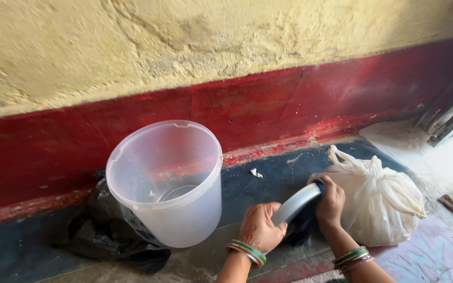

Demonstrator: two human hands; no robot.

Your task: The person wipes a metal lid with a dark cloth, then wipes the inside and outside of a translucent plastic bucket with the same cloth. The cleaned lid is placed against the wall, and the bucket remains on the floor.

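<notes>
- Down at floor level now, and the left hand (258,226), green bangles at the wrist, is closed around the near edge of a round, flat grey lid (295,203), fingers curled over the rim and gripping it firmly.
- The grey lid is held up off the floor, tilted on edge, running from the left hand up and to the right towards the other hand.
- The right hand (331,202), bangles at that wrist too, is clamped on a dark cloth (304,226), pressing it against the far end of the lid; the fingers are bunched together over the fabric.
- The dark cloth hangs down below the lid, between the two forearms, reaching towards the floor.
- Just to the right of the right hand, touching or very nearly so, sits a cream-white plastic bag (381,202), knotted at the top and full and rounded.
- To the left of the hands, a large translucent plastic bucket (179,209) is tipped over, its open mouth facing the camera and its base towards the wall; nothing much inside, only a small pale fleck.
- Under and behind the bucket lies a crumpled black plastic bag (106,230), spread across the floor.
- Behind it all, a rough wall (226,42), yellow above with a chipped red band (268,105) along the bottom.
- A small white scrap (256,173) lies on the dark floor (273,181) near the wall's foot.
</notes>
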